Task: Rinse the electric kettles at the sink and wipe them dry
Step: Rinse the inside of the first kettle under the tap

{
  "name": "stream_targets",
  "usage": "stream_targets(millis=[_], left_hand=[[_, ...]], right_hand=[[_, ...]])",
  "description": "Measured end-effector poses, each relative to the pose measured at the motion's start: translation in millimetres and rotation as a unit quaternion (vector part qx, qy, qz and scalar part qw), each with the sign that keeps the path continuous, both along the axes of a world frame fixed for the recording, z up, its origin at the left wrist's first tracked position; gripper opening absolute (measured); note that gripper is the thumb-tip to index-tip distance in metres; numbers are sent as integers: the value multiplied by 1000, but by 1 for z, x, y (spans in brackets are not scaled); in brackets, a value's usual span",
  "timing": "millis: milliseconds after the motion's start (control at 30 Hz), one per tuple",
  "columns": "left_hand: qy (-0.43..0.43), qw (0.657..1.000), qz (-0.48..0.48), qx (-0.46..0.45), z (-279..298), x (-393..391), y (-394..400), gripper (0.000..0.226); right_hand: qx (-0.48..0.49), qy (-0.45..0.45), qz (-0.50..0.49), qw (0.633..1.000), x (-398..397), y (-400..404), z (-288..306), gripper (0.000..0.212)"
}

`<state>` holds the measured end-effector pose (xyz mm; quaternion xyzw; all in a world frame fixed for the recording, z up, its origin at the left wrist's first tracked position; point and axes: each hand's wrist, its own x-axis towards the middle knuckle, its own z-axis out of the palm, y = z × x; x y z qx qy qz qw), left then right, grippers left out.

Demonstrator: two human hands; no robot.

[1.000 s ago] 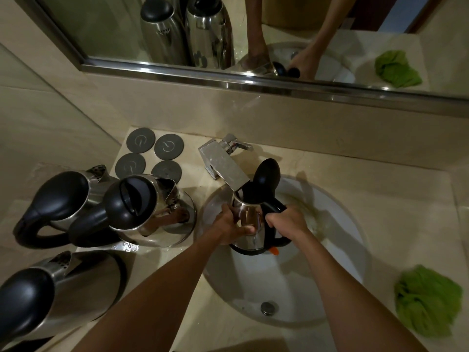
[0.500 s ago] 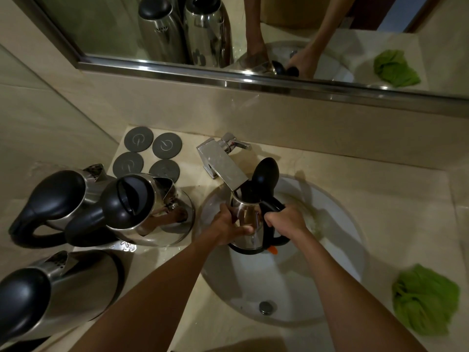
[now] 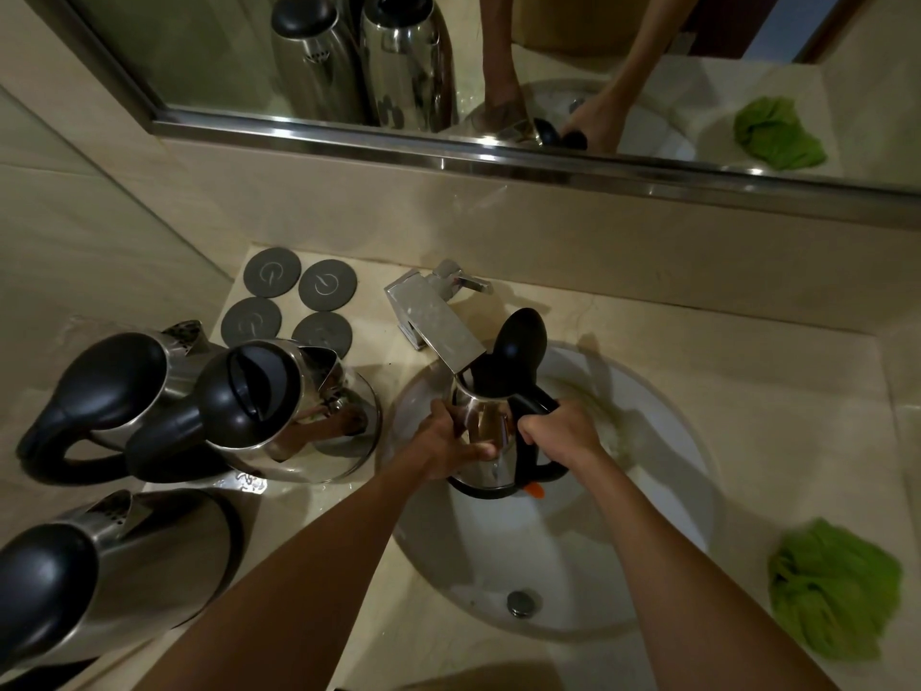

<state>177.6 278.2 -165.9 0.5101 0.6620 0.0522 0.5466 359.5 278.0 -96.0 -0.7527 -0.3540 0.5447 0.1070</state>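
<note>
Rinsing kettle (image 3: 491, 436) under tap (image 3: 438, 324): left hand (image 3: 451, 441) gripping body, right hand (image 3: 558, 431) gripping handle. 3 kettles (image 3: 279, 406) waiting left. Green cloth (image 3: 832, 586) unused right.

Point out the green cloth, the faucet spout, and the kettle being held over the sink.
green cloth (image 3: 833, 588), head view, middle of bundle
faucet spout (image 3: 438, 324), head view, flat top
kettle (image 3: 486, 431), head view, steel body
</note>
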Motion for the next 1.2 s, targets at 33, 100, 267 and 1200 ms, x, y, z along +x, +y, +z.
stream_targets(millis=[33, 100, 267, 1200], left_hand=[[-1, 1000, 1, 0, 0, 0, 0, 76], [-4, 1000, 3, -1, 0, 0, -1, 74], [-1, 1000, 2, -4, -1, -1, -1, 75], [6, 1000, -8, -11, 1, 0, 1, 71]], right_hand=[[0, 1, 0, 1000, 0, 0, 0, 14], [-2, 4, 1, 1000, 0, 0, 1, 15], [-5, 4, -1, 1000, -1, 0, 1, 16], [0, 14, 1, 1000, 1, 0, 2, 16]])
